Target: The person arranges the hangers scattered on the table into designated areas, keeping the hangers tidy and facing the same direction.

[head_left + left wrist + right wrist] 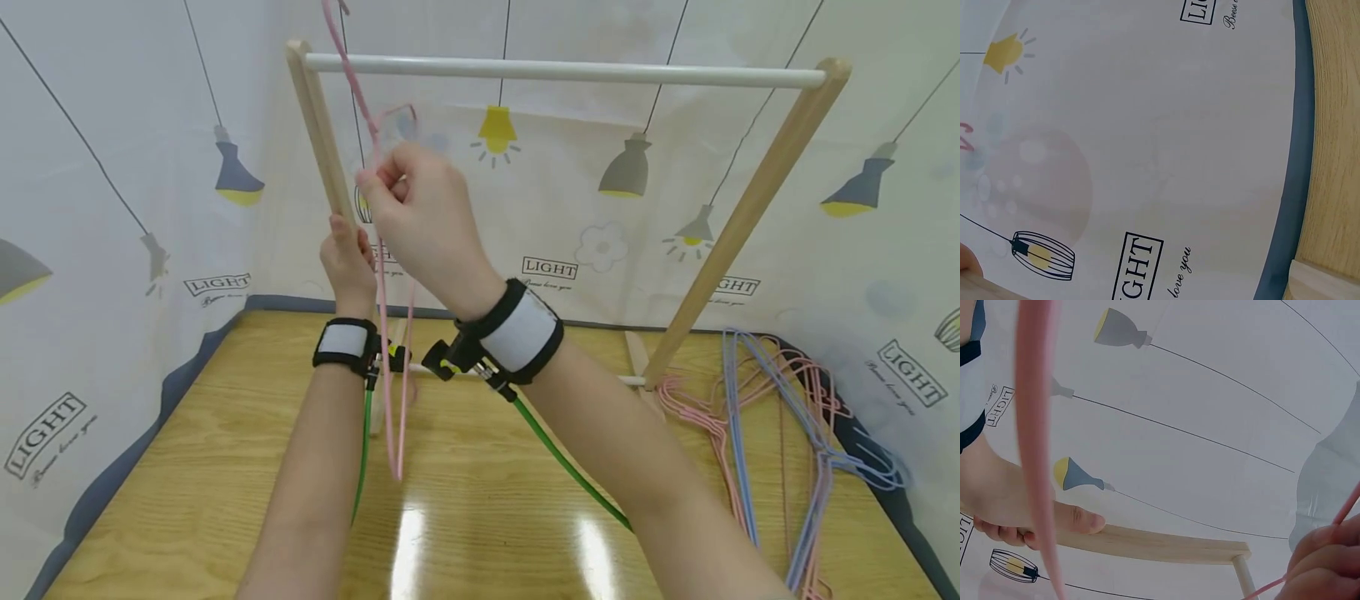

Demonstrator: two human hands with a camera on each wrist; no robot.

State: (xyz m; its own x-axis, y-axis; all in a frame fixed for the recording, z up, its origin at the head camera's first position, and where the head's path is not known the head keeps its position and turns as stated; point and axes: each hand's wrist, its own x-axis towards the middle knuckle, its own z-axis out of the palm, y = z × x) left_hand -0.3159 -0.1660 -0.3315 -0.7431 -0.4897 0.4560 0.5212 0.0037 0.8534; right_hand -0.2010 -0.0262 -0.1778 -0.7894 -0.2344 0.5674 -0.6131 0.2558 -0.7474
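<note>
My right hand (427,208) pinches a slim pink clothes hanger (355,87) just below its neck. The hanger is seen nearly edge-on, its lower loop dangling above the table. Its hook rises past the left end of the white rail (562,72), partly beyond the top of the head view. Whether hook and rail touch, I cannot tell. Lower down, my left hand (349,258) grips the rack's left wooden post (317,125). The right wrist view shows that left hand (1079,520) with its thumb lying along the post (1160,544).
The rack's right post (738,233) leans over a heap of pink hangers (722,442) and blue hangers (737,417) on the table's right side. A printed curtain (480,183) encloses the wooden table (495,500) at the back and sides. Green cables (562,457) trail from both wrists.
</note>
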